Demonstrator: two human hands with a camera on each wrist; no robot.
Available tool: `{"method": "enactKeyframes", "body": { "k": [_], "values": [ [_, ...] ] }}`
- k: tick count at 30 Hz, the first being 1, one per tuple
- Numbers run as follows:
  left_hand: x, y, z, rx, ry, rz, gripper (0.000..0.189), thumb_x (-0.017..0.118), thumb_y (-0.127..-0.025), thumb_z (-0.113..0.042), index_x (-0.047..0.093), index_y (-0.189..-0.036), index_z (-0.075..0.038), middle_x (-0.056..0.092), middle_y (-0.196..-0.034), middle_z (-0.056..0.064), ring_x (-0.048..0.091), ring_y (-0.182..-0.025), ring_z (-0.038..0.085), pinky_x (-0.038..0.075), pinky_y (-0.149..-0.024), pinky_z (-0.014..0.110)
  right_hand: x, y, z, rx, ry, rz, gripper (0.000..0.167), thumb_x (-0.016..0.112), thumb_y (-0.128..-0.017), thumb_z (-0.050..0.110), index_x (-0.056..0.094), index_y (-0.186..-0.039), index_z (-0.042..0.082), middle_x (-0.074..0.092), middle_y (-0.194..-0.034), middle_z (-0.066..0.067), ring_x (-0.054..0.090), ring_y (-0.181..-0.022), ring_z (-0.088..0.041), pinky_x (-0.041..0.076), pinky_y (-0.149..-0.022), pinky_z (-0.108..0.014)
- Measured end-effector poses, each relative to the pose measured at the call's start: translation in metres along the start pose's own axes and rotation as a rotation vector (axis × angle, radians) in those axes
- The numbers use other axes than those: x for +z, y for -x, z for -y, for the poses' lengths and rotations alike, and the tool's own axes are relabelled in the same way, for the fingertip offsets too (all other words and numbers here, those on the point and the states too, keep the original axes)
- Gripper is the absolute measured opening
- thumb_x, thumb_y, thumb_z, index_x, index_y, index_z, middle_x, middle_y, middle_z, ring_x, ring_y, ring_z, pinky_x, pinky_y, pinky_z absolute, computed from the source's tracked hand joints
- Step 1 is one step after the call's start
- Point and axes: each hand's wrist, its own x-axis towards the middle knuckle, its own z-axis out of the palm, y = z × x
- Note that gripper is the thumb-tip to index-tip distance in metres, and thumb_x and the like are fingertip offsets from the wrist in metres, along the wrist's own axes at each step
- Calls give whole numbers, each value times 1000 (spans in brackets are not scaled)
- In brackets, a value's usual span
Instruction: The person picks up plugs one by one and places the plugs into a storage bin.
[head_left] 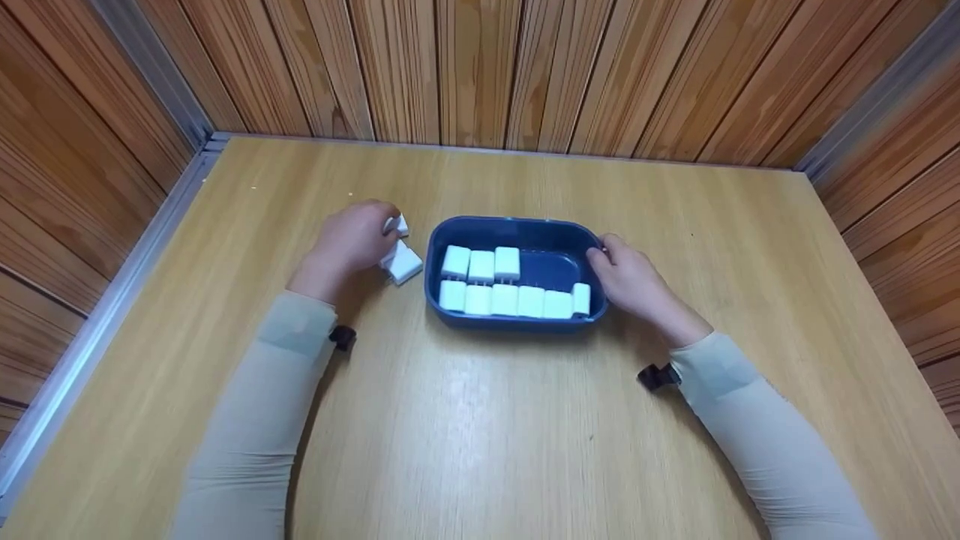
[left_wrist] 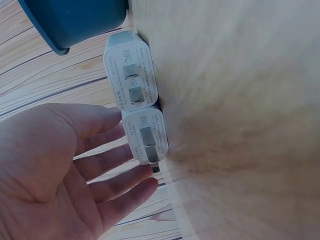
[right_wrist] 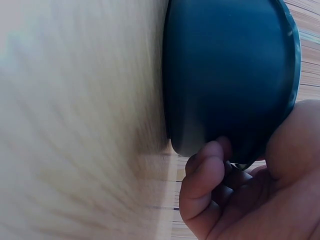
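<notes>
My left hand (head_left: 358, 234) reaches down over two white charger plugs left of the dark blue bin (head_left: 517, 322). In the left wrist view, its thumb and fingers lie at opposite edges of the farther charger plug (left_wrist: 145, 132). The other charger plug (left_wrist: 131, 75) stands against it, nearer the bin; both show printed faces and metal prongs. With thumb at the rim and fingers curled against the outer wall, my right hand (head_left: 626, 276) grips the bin's right end. Inside the bin, several white charger plugs (head_left: 504, 300) form a front row, with three more behind at the left.
A wooden table (head_left: 465, 435) carries the bin. Wood-panelled walls (head_left: 480, 75) stand behind and at both sides, with a metal strip (head_left: 75, 375) along the left edge. Small dark wrist cameras (head_left: 658, 377) stick out from both sleeves.
</notes>
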Motion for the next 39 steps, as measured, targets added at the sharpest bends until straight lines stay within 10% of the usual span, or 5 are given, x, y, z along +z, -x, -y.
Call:
{"method": "enactKeyframes", "body": {
  "k": [39],
  "values": [
    [1,-20,-19,-188,-48,33,41,70,-106,-24,68,-141,-3,70,-130,20,63,-111,39,53,-102,59,-1,0,-1,-7,-2,3,54,42,-120,30,47,-158,-8,56,-156,-31,56,-142,-42,40,-123,-61]
  ]
}}
